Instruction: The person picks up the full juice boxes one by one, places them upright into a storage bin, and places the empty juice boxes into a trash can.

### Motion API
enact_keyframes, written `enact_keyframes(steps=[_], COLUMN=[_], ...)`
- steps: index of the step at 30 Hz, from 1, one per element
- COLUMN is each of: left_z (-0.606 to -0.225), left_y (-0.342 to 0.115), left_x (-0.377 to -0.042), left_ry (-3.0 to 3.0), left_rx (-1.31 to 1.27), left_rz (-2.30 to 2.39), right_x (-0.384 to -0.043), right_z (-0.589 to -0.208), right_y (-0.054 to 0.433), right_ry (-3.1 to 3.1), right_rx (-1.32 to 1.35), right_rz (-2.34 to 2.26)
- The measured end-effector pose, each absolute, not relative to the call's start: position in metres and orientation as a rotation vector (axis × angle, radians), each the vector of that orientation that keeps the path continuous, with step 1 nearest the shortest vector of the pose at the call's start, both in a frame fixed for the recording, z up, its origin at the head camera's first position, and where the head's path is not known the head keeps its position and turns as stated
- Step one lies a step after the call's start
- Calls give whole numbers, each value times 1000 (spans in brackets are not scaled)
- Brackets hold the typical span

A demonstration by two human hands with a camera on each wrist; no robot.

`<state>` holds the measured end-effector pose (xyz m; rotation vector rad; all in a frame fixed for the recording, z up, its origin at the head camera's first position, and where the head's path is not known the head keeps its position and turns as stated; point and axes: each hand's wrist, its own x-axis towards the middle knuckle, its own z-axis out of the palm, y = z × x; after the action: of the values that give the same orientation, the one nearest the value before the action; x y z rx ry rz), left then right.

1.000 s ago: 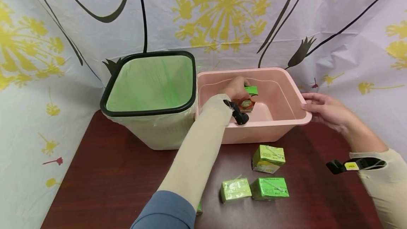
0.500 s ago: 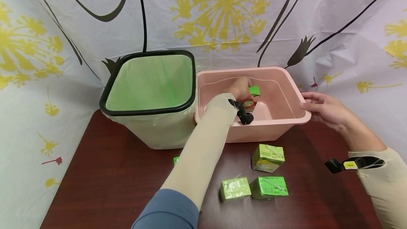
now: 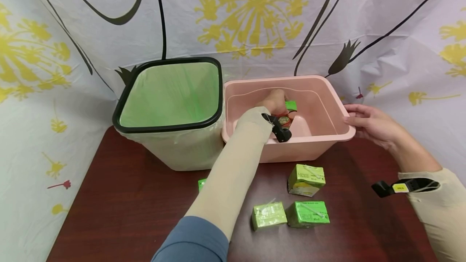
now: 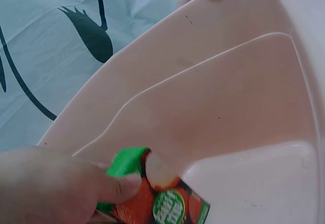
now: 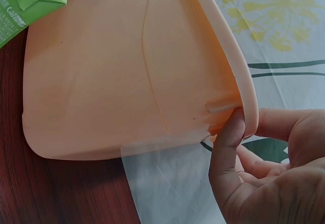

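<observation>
My left hand (image 3: 274, 101) reaches down inside a pink plastic tub (image 3: 291, 148). It grips a small drink carton (image 4: 170, 203), red and dark with fruit pictures and a green end, close to the tub's floor in the left wrist view. The thumb presses on the carton's printed face; the other fingers are mostly hidden behind it. At the tub's right end, my right hand (image 3: 376, 126) pinches the rim. Its thumb (image 5: 228, 130) lies against the rim in the right wrist view, with the other fingers on the opposite side.
A tall bin (image 3: 171, 148) with a black rim stands left of the tub. In front sit a yellow-green carton (image 3: 306, 180), a pale green one (image 3: 269, 215) and a bright green one (image 3: 308, 214). Another green carton (image 3: 201, 184) is partly hidden by the left forearm.
My left hand has shifted slightly right inside the tub with the carton, then nearly stopped. A green carton now shows left of the forearm. The right hand stays at the rim.
</observation>
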<state>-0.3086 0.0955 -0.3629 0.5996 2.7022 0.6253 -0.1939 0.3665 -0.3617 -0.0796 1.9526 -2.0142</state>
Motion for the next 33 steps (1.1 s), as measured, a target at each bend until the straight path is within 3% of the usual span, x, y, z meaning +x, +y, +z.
enact_keyframes(steps=[13,23,33], left_z=[-341,-293,-271], left_y=[92,96,84], left_x=[-303,-285,-229], left_ry=[2638,2558,2586], left_rx=[600,985,1310], left_rz=[649,581,375], right_x=[-195,-194,-195], right_z=[-361,-361,-360], right_y=[365,366,367], right_ry=[1941,1980,1990], right_rx=[-96,-93,-88], right_rz=[-2025,-1986,-1968])
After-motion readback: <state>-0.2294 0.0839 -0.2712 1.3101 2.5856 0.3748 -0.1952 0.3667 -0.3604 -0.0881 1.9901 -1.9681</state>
